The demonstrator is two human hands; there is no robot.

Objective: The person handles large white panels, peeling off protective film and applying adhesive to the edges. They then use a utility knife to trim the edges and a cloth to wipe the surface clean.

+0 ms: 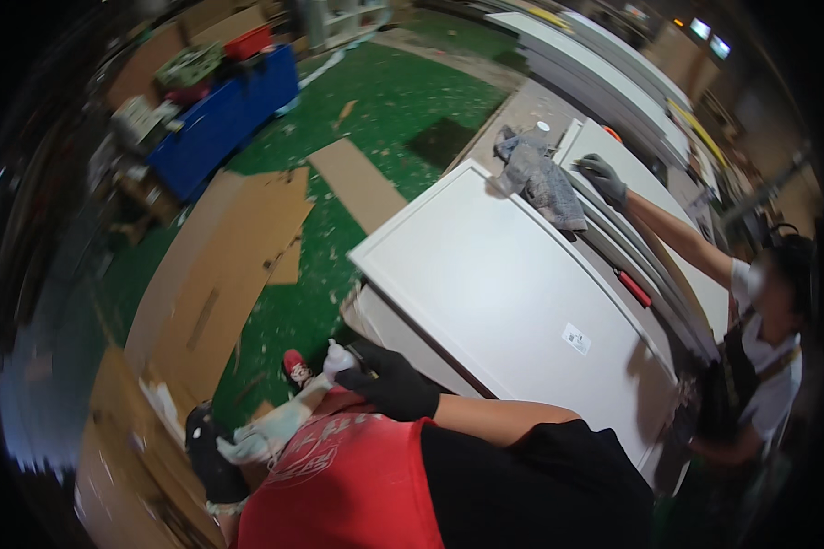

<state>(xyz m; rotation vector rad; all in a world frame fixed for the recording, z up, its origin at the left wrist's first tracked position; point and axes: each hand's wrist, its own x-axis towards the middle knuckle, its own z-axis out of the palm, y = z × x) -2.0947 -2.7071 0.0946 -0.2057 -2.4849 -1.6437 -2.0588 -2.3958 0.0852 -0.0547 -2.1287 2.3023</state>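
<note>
My right hand, in a black glove, grips a small white squeeze bottle with a pointed nozzle, in front of my red apron. A pale, stained cloth hangs between my two hands. My left hand, in a black glove, holds the cloth's lower end; its fingers are partly hidden. To the right of the bottle lies a white framed panel with a printed label, on top of a stack. A crumpled grey rag rests at the panel's far edge, beside a white-capped bottle.
A co-worker stands at the right, one grey-gloved hand over narrow boards. A red-handled tool lies there. Cardboard sheets cover the green floor at left. A blue bin and stacked white panels stand farther off.
</note>
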